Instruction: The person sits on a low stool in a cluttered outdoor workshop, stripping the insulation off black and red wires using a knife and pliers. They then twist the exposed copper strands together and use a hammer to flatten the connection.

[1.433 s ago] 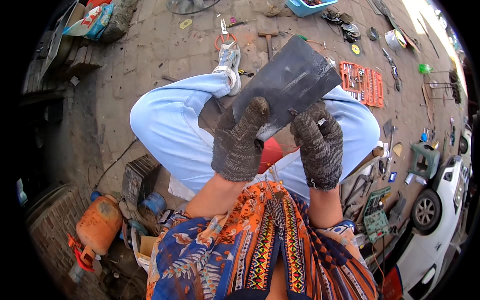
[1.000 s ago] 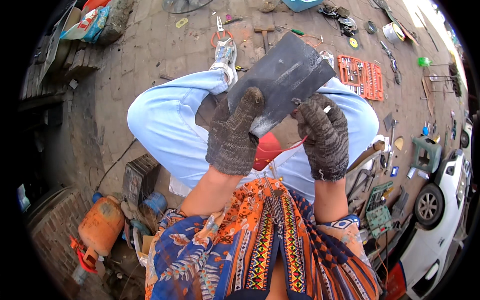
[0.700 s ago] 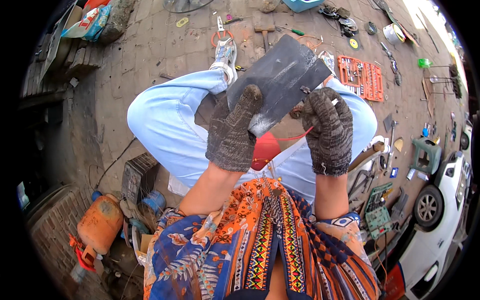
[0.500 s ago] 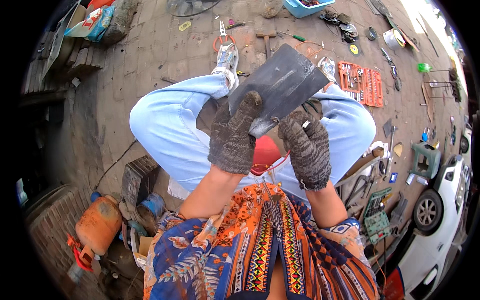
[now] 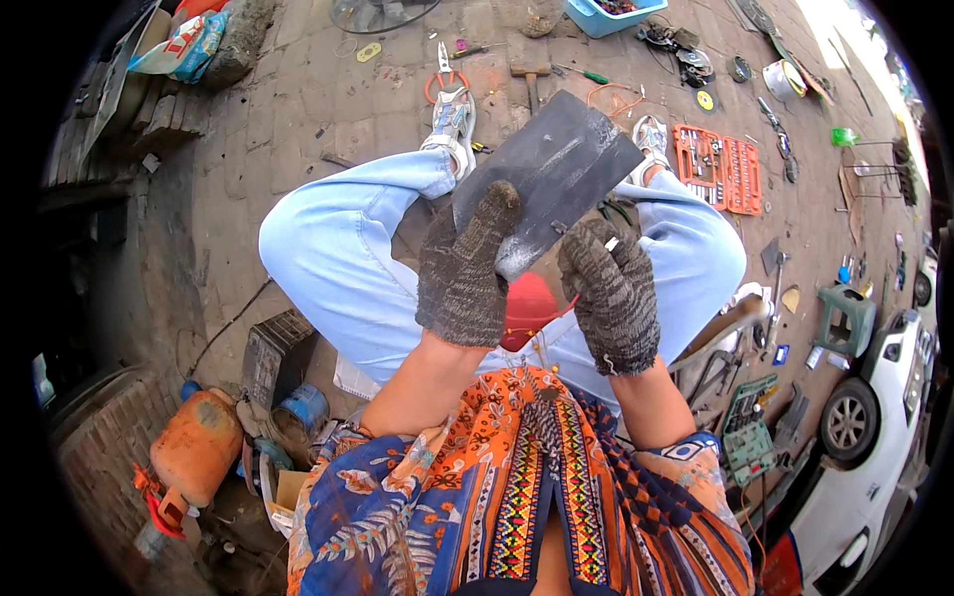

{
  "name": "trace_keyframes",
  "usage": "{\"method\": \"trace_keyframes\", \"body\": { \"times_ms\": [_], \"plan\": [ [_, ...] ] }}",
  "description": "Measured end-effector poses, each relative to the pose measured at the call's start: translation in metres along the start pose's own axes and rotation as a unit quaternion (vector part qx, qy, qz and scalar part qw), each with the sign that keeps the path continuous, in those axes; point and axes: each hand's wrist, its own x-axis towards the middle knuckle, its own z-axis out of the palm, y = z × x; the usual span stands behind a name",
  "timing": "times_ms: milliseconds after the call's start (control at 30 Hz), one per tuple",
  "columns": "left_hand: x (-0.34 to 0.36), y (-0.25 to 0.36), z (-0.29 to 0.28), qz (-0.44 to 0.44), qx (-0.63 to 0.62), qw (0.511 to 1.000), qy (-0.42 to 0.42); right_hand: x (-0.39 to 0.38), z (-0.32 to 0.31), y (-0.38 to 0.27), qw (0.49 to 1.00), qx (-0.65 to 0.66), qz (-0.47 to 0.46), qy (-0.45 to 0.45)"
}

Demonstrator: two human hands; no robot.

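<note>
My left hand (image 5: 467, 263), in a grey-brown knit glove, grips the lower left edge of a flat dark rectangular slab (image 5: 556, 164), its thumb lying on top. Pale scuffs streak the slab, which is tilted above my lap. Just off its lower right edge is my right hand (image 5: 611, 293), gloved alike, with fingers closed in a pinch. A small dark tip and a whitish bit show at those fingers; what they belong to is hidden. A thin red cord (image 5: 568, 309) runs by the right glove, above a red surface (image 5: 530, 303) between my legs.
Ahead on the brick ground lie red-handled pliers (image 5: 443, 79), a hammer (image 5: 532, 81) and a screwdriver (image 5: 586, 74). An orange socket set (image 5: 717, 169) lies right, with a green stool (image 5: 847, 318) and white car (image 5: 884, 407) beyond. An orange gas cylinder (image 5: 197, 449) is at lower left.
My right hand has drawn slightly away from the slab's lower edge. The slab has shifted and turned a little in my left hand, which has hardly moved.
</note>
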Motion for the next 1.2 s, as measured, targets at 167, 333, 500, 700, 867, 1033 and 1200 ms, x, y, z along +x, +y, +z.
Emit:
{"method": "trace_keyframes", "body": {
  "times_ms": [167, 333, 500, 700, 867, 1033, 1200],
  "plan": [
    [-0.001, 0.005, -0.004, -0.019, -0.006, 1.000, -0.007, 0.013, -0.001, -0.022, 0.996, -0.024, -0.080, -0.012],
    [0.000, 0.007, -0.004, -0.009, -0.032, 0.999, 0.017, -0.013, 0.007, -0.003, 0.984, -0.169, -0.042, -0.045],
    [-0.012, 0.024, 0.006, -0.039, -0.088, 0.995, 0.016, -0.004, 0.004, -0.019, 0.693, -0.517, -0.502, -0.008],
    [-0.016, 0.027, 0.002, -0.037, -0.029, 0.998, -0.044, -0.013, 0.004, -0.030, 0.626, -0.574, -0.528, 0.003],
    [-0.022, 0.036, 0.005, -0.048, -0.053, 0.997, -0.036, -0.017, 0.002, -0.033, 0.585, -0.596, -0.550, -0.002],
    [-0.027, 0.041, 0.006, -0.061, -0.061, 0.995, -0.043, -0.015, 0.001, -0.033, 0.534, -0.613, -0.583, 0.002],
    [-0.033, 0.043, 0.006, -0.061, -0.048, 0.996, -0.052, -0.014, -0.005, -0.031, 0.502, -0.625, -0.598, -0.007]
  ]
}}
